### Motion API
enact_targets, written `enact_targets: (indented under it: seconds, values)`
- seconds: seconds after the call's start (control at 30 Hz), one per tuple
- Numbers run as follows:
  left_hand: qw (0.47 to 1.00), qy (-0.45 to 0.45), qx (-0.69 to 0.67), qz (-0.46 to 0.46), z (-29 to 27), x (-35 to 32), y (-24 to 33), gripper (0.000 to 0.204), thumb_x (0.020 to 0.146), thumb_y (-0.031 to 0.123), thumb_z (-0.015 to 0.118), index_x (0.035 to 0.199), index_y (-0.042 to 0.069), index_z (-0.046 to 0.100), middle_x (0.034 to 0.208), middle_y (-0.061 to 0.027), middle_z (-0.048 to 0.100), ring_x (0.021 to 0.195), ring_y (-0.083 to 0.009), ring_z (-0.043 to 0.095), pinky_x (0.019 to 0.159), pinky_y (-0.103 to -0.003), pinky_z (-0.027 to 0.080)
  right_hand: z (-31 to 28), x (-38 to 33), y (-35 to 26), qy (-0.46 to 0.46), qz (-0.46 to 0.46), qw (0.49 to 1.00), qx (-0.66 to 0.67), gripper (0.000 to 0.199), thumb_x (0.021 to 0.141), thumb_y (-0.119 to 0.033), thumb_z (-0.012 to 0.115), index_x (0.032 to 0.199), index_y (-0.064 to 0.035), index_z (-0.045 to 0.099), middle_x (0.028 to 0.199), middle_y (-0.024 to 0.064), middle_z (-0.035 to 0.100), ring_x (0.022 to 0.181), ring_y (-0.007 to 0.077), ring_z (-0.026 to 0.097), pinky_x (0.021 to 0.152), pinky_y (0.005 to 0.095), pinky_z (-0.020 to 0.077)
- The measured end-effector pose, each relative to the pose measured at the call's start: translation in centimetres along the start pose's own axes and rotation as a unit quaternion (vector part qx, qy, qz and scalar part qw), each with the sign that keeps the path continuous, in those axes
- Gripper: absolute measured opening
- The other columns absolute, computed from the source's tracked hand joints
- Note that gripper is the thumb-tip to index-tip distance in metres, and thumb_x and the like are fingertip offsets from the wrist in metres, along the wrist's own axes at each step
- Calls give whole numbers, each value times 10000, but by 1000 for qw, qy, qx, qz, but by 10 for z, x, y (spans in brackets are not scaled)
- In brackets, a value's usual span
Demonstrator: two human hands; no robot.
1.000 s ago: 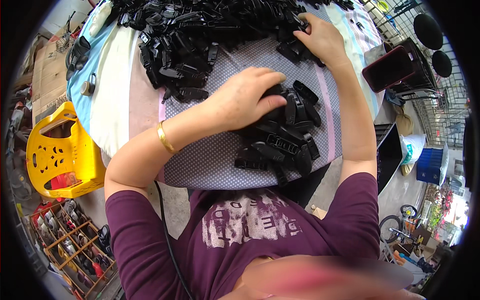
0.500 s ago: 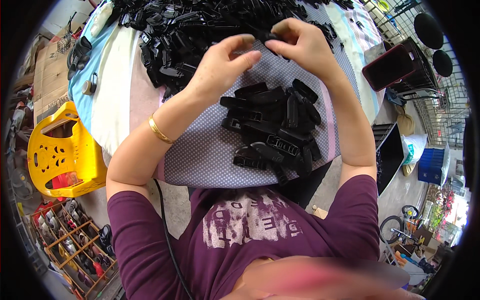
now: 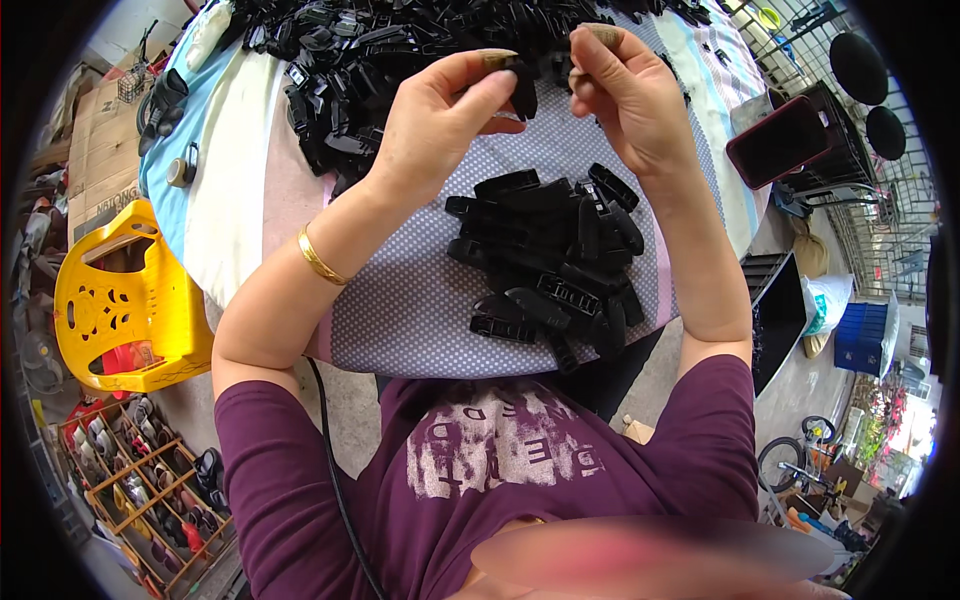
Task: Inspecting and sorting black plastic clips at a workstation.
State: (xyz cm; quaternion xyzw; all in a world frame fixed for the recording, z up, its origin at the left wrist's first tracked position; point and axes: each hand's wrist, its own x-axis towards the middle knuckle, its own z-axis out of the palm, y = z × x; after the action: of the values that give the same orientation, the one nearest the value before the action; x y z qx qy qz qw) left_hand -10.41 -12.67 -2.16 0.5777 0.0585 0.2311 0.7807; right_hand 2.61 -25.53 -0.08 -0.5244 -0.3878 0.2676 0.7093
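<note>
My left hand (image 3: 440,125) is raised over the far part of the table, pinching a small black plastic piece (image 3: 524,95) between thumb and fingers. To its right, my right hand (image 3: 640,105) is closed, thumb against the curled fingers; whatever it may hold is hidden. A gap separates the two hands. Beyond them spreads a large heap of black plastic parts (image 3: 345,85). Nearer to me, between my forearms, lies a smaller pile of long black plastic pieces (image 3: 545,255), some with slotted, buckle-like ends.
Patterned cloth (image 3: 390,310) covers the round table. A roll of tape (image 3: 181,168) lies at its left side, near a yellow plastic chair (image 3: 125,310). A dark phone-like device (image 3: 780,142) stands at the right edge. A black cable (image 3: 330,450) hangs beside my left side.
My hands were closer together, with the right fingers near a dark piece. Now the right hand is higher with its fingers curled in, and a black piece shows in my left hand.
</note>
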Motion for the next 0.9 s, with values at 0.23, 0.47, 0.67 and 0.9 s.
enact_targets:
  seconds: [0.23, 0.47, 0.67, 0.9]
  values:
    - [995, -10, 63, 74, 5, -4, 2, 268, 872, 82, 547, 1112, -37, 546, 948, -78, 618, 836, -130, 609, 743, -254, 528, 8, -3, 0, -26, 113, 993, 35, 206, 861, -208, 598, 972, -35, 603, 763, 34, 615, 650, 106, 601, 524, 209, 484]
    - [994, 2, 85, 64, -3, 0, 3, 266, 877, 54, 532, 1134, -14, 555, 974, -74, 623, 863, -123, 599, 784, -255, 513, 12, -5, 4, -25, 26, 996, -78, 192, 869, -196, 589, 956, -26, 605, 746, 32, 621, 597, 100, 607, 473, 178, 436]
    - [1000, 2, -6, 24, -3, -1, -2, 279, 874, 83, 555, 1139, -5, 563, 974, -71, 627, 859, -107, 593, 803, -238, 496, 27, -13, 15, 26, -102, 960, -259, 159, 875, -141, 575, 941, 4, 566, 720, 35, 609, 596, 83, 602, 475, 175, 439]
    - [998, 4, -60, 14, -7, 0, 7, 257, 882, 130, 556, 1103, 4, 589, 995, -76, 628, 882, -123, 592, 816, -241, 488, 29, -15, 17, 35, -216, 898, -383, 279, 840, -205, 633, 985, 9, 528, 817, 65, 600, 644, 91, 582, 580, 203, 475]
